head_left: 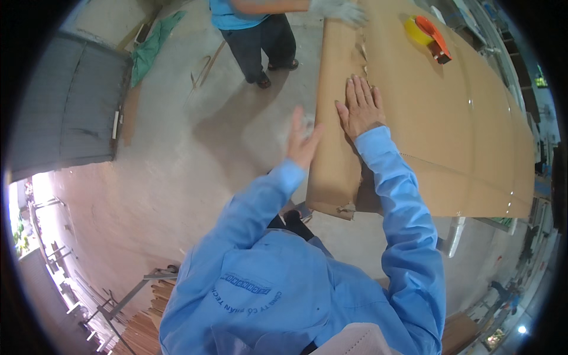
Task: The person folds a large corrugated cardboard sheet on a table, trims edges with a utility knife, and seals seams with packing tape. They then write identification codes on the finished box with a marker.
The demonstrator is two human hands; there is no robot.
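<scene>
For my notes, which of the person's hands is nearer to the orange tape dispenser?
Right. The right hand lies on the cardboard, below and left of the tape dispenser in view; the left hand is farther left, near the cardboard's edge.

Matt cardboard point(438, 118) under the right hand point(362, 115), its torn edge point(363, 52) rough; beyond, a smooth plastic tape dispenser point(433, 40)!

The person's bare right hand point(362, 113) lies flat across the ragged edge of a long brown cardboard strip point(332, 171) along the left side of a broad brown cardboard sheet point(438, 130). The blurred bare left hand point(304, 142), fingers spread, is at the strip's outer edge; contact is unclear. Farther up are a co-worker's pale-gloved hand point(340, 10) and an orange tape dispenser with a yellow roll point(429, 39).
</scene>
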